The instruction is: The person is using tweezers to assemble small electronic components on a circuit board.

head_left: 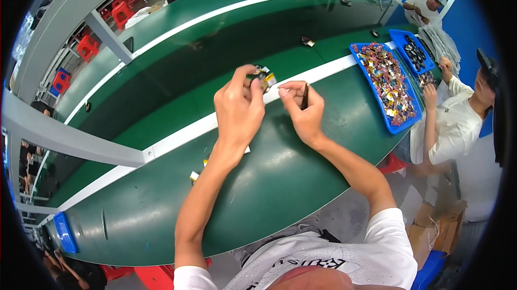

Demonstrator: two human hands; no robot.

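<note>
Left hand [238, 108] pinches a small shiny part [265, 78] just above the white stripe [177, 135] of the green table [280, 182]. Right hand [304, 108] grips a thin dark tool [305, 96] beside it. Looks like work on this part is underway; many parts wait in the blue tray [391, 124], far right of the stripe.

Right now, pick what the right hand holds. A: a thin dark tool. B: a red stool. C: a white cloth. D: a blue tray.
A: the right hand pinches a thin dark tool between thumb and fingers above the green bench, while the left hand holds a small part beside it; the blue tray lies apart, to the right.
</note>
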